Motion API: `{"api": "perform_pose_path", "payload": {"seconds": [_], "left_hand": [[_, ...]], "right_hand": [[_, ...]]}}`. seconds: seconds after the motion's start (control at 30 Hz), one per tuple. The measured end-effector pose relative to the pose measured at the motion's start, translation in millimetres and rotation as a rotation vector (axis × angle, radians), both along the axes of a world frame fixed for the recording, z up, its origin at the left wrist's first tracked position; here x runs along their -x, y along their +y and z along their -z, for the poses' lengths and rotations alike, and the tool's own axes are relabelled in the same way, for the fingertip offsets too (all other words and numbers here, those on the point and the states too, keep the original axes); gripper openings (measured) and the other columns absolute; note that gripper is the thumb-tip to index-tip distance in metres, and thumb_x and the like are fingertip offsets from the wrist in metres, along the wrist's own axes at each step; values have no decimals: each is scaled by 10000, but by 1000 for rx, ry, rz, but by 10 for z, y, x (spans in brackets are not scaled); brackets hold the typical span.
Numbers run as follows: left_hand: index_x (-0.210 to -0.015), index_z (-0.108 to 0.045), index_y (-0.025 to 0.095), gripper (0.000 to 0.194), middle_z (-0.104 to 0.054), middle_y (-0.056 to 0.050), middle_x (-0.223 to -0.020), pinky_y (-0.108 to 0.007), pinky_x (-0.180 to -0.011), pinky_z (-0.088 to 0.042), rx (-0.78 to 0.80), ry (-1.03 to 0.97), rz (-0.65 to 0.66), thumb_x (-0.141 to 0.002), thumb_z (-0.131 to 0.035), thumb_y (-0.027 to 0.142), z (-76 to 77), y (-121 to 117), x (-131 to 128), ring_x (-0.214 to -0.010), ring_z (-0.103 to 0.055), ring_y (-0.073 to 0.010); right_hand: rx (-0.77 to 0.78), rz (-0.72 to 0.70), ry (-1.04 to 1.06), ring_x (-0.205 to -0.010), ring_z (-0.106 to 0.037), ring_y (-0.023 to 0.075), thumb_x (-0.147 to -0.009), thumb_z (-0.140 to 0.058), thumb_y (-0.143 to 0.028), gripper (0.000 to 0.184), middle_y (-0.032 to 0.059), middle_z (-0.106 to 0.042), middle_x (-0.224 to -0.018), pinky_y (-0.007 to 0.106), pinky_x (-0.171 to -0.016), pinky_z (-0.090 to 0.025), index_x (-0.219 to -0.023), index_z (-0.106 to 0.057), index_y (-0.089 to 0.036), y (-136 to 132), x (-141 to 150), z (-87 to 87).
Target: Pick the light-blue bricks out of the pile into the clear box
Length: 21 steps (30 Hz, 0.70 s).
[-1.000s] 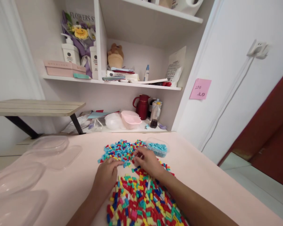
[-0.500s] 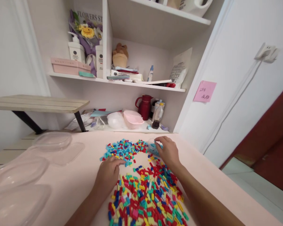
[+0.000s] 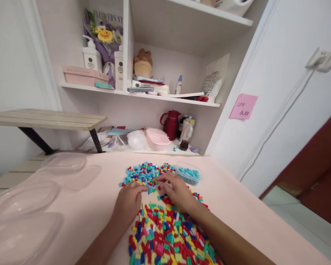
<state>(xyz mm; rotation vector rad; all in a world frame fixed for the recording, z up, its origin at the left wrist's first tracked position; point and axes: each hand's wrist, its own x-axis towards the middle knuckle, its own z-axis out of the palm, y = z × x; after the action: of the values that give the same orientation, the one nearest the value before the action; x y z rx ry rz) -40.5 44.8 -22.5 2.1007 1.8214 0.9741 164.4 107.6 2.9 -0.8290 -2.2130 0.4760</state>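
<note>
Just beyond both hands (image 3: 128,201) (image 3: 178,189), a mostly blue brick pile (image 3: 143,173).

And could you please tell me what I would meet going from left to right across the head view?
Farthest clear plastic container, left hand, right hand, pink sticky note, wall socket.

left arm (image 3: 108,238): enters bottom, slants up-right | left hand (image 3: 128,201): back up, thumb (image 3: 142,188) out toward right hand (image 3: 178,190) | right arm (image 3: 223,233): enters lower right, slants up-left | right hand: fingers (image 3: 167,176) bent, parted from thumb | hands near, not touching
</note>
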Motion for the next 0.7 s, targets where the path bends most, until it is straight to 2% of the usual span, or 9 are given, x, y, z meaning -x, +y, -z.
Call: {"api": "perform_pose_path", "payload": {"seconds": [0.13, 0.27, 0.47, 0.7], "left_hand": [[-978, -752, 271, 452, -683, -44, -942, -326, -841, -463, 19, 26, -6, -826, -385, 54, -2, 3, -10, -935, -617, -189], [-988, -750, 276, 460, -678, -46, -935, -320, -828, -459, 23, 40, -8, -833, -375, 60, -3, 5, -13, -924, -612, -187], [-1033, -735, 258, 454, -699, -42, -979, -339, -872, -454, 7, 21, 2, -826, -383, 58, -12, 5, 3, -957, -610, -190], [-988, -741, 244, 435, -718, -38, -986, -348, -886, -461, 3, -5, 6, -828, -382, 58, -29, 3, -4, -964, -619, -188]], "right_hand": [[-17, -58, -107, -966, -588, 199, -833, -583, -136, 319, 43, -661, -1028, 335, -864, -448, -1115, -656, -264, -28, 93, 166], [-89, -42, -195, -928, -579, 205, -839, -609, -169, 260, 39, -665, -972, 340, -842, -425, -1069, -672, -271, 27, 105, 262], [-80, -19, -195, -874, -580, 191, -811, -640, -169, 111, 23, -657, -889, 318, -817, -408, -901, -660, -231, 43, 113, 253], [-66, -15, -166, -845, -572, 185, -800, -573, -96, 137, 11, -651, -837, 296, -789, -409, -836, -628, -216, 18, 116, 205]]}}
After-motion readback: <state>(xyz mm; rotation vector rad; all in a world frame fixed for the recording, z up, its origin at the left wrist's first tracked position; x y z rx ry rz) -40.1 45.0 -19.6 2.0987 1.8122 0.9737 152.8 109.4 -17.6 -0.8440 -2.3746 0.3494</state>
